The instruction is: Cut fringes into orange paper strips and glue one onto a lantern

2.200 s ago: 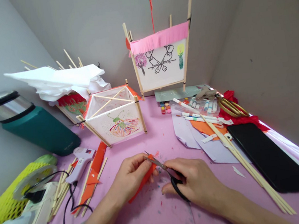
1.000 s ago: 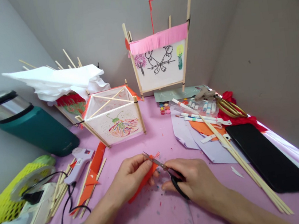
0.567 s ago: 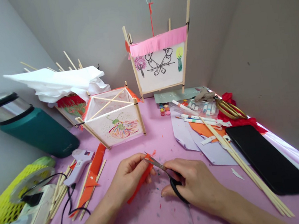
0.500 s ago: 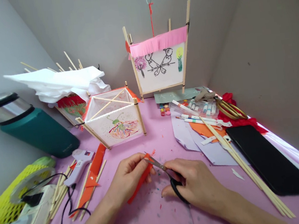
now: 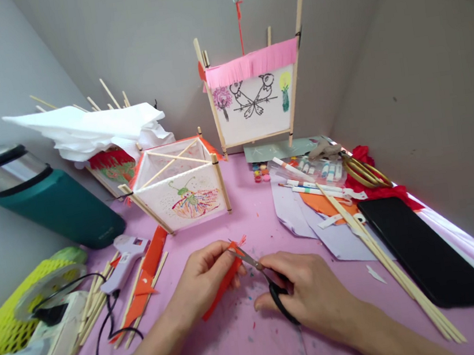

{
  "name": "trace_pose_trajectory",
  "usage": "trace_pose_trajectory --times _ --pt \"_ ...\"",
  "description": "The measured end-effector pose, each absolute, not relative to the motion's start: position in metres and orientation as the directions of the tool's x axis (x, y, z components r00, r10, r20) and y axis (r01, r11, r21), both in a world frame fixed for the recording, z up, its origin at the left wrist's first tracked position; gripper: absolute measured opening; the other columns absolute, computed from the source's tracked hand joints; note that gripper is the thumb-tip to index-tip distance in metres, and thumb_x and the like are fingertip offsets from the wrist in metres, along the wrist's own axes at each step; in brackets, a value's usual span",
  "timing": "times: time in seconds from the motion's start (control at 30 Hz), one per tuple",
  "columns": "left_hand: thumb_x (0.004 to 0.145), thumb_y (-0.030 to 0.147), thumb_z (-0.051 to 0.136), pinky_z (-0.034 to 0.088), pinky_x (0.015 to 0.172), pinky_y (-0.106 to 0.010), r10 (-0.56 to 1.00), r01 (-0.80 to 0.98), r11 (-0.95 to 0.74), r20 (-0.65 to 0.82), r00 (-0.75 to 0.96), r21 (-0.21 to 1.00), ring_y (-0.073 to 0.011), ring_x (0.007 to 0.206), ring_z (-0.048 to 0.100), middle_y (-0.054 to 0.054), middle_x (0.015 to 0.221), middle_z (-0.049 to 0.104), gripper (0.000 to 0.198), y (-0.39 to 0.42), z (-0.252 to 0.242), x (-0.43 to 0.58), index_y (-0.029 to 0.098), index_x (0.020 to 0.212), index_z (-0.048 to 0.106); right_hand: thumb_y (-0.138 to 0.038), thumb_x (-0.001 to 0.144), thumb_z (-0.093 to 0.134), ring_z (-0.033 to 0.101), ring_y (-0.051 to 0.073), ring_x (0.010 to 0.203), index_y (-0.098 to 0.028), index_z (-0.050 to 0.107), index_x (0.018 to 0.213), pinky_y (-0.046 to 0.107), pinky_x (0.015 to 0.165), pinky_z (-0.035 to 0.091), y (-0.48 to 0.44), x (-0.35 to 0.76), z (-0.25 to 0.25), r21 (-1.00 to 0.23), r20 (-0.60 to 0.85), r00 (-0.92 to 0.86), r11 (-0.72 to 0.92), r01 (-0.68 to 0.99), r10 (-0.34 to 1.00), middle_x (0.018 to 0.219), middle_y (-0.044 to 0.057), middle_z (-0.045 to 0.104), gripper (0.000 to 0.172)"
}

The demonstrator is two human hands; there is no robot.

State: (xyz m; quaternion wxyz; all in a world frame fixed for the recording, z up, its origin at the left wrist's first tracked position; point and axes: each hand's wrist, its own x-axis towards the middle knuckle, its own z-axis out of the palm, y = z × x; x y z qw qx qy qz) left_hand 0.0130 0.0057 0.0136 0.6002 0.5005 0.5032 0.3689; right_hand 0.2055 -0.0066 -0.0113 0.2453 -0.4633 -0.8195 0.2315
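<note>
My left hand (image 5: pixel 209 274) pinches a folded strip of orange-red paper (image 5: pixel 222 291), whose fringed end sticks up past the fingertips. In my right hand (image 5: pixel 307 287) is a pair of scissors (image 5: pixel 279 295) with black handles. Their blades reach left to the fringed end, close to my left fingertips; whether they are fully closed is hard to make out. Beyond my hands stands a paper lantern (image 5: pixel 187 198) on a stick frame, with a colourful insect drawn on its front and crossed sticks over its top.
Left are a glue gun (image 5: pixel 124 265) with a black cord, orange paper (image 5: pixel 144 288), and a teal bottle (image 5: pixel 61 206). A second lantern (image 5: pixel 255 99) hangs from red string. Right lie long sticks (image 5: pixel 388 262), a black phone (image 5: pixel 425 251), markers (image 5: pixel 321 187) and gold-handled scissors (image 5: pixel 365 172).
Very little differs: both hands keep the paper and scissors in nearly the same place. The background sits slightly higher in view.
</note>
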Motion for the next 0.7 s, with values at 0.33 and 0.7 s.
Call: trace_pose_trajectory --times 0.33,0.7 --pt "0.077 0.041 0.060 0.042 0.055 -0.023 0.946 0.075 0.215 -0.226 0.232 0.974 -0.0106 0.053 0.053 -0.002 0.066 0.065 0.027 0.0063 0.0144 0.0122 0.015 0.071 0.060 -0.042 0.074 0.072 0.050 0.011 0.057 -0.023 0.063 0.085 0.022 0.055 0.028 -0.0068 0.2083 -0.0154 -0.630 0.196 -0.456 0.468 0.620 0.868 0.067 -0.005 0.060 0.023" --pt "0.077 0.042 0.059 0.040 0.054 -0.023 0.943 0.092 0.218 -0.234 0.238 0.972 -0.0104 0.052 0.053 -0.003 0.066 0.065 0.028 0.0063 0.0160 0.0122 0.015 0.069 0.059 -0.039 0.075 0.073 0.051 0.011 0.057 -0.023 0.065 0.090 0.023 0.054 0.028 -0.0058 0.2093 -0.0157 -0.625 0.212 -0.462 0.483 0.614 0.861 0.068 -0.004 0.062 0.023"
